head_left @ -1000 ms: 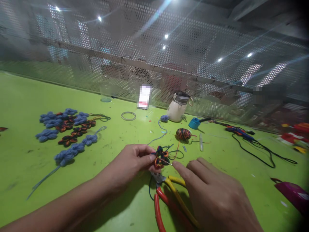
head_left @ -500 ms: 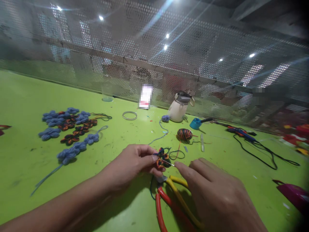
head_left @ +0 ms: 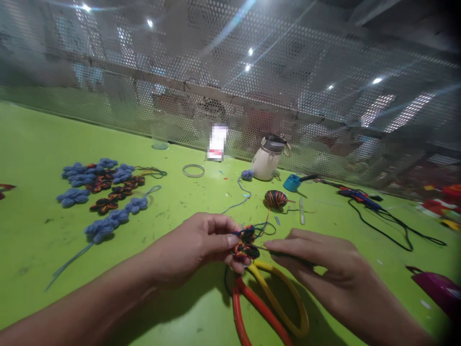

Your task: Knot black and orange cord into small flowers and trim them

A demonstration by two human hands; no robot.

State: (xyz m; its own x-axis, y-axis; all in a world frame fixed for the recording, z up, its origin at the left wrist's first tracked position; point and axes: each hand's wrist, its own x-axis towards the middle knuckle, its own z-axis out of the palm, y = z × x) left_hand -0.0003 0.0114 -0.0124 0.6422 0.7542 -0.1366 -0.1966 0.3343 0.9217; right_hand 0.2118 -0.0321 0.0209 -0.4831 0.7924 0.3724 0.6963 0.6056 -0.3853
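Note:
My left hand [head_left: 194,247] is closed in a pinch on a small knotted cord flower [head_left: 245,243] of dark, orange and blue strands, held just above the green table [head_left: 43,134]. My right hand [head_left: 317,266] is closed too, thumb and forefinger pinching a thin needle-like tool [head_left: 264,249] whose tip touches the flower. Loose cord loops [head_left: 268,229] trail from the flower toward a multicoloured cord ball [head_left: 275,198]. Pliers with red and yellow handles [head_left: 266,307] lie on the table under my hands.
Finished blue and dark cord flowers [head_left: 103,187] lie at the left. A white jar [head_left: 267,157], a ring [head_left: 193,170], a blue cap [head_left: 291,182], a black cable [head_left: 389,218] and a magenta object [head_left: 437,288] sit around. A perforated metal screen [head_left: 230,86] closes the back.
My right hand has turned, raising its fingers into a pinch on the thin tool at the flower. The pliers' handles now show more fully. My left hand has stayed in place.

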